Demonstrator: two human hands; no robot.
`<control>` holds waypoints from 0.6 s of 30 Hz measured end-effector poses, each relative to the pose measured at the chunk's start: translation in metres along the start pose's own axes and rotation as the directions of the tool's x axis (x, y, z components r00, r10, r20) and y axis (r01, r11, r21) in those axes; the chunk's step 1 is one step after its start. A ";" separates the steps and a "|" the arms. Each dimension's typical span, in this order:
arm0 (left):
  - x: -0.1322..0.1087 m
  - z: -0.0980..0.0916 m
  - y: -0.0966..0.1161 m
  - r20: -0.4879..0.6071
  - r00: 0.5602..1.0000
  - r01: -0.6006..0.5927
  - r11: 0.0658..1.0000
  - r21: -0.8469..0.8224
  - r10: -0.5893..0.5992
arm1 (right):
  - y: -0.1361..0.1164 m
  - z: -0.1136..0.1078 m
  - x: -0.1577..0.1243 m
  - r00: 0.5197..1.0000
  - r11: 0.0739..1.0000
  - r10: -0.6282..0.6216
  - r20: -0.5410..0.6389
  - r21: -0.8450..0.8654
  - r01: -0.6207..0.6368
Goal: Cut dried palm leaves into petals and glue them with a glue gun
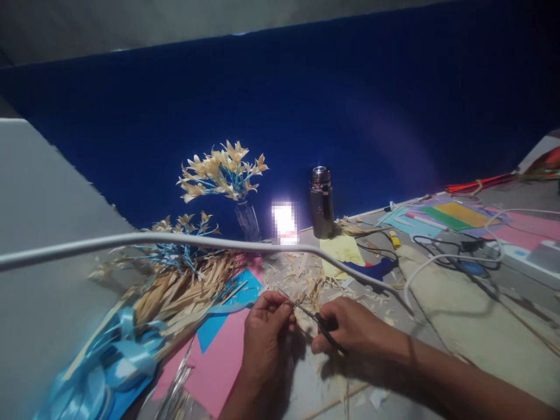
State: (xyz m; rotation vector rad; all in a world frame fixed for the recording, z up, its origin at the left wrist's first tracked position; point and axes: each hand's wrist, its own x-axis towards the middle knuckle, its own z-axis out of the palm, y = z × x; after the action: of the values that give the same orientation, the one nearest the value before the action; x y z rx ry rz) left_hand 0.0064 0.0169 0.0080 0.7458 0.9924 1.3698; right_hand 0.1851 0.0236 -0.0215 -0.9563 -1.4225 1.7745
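The left hand [266,329] is closed on a thin straw strip [287,300] and the right hand [354,326] on small scissors [322,325], low over the table [437,326], while finished straw flowers [223,169] are already placed in a glass bottle [247,219] and much uncut straw [188,291], it seems, is left nearby.

1. Bright object [284,222] beside flask [321,202]: pixelated, unreadable.
2. Scissors [324,328]: handles mostly buried in right hand's [352,326] grip; blade tips blurred.
3. Strip [293,303] pinched by left hand [265,335]: too thin to identify.
4. White cable [131,239]: cut off at left edge.
5. Blue ribbon [116,359]: cropped by bottom edge.
6. Right forearm [459,373]: cut off by right and bottom edges.
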 end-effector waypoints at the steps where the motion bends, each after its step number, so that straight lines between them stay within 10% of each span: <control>1: 0.000 0.000 0.000 -0.008 1.000 -0.001 1.000 0.008 0.001 | -0.001 0.000 0.000 0.999 0.997 0.032 -0.012 -0.068 -0.032; 5: -0.001 0.000 0.000 -0.036 0.999 -0.001 0.999 0.050 0.002 | -0.010 -0.003 0.000 0.994 0.909 0.065 -0.091 -0.406 -0.096; 18: 0.003 -0.015 -0.002 0.059 0.994 -0.106 0.978 0.180 0.097 | -0.016 -0.005 -0.002 0.974 0.598 0.044 -0.221 -0.775 -0.203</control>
State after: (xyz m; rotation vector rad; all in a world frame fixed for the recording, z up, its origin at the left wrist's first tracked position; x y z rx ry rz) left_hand -0.0065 0.0177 -0.0004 0.9748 1.0625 1.3529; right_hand 0.1917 0.0272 -0.0059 -1.6541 -2.1144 1.0236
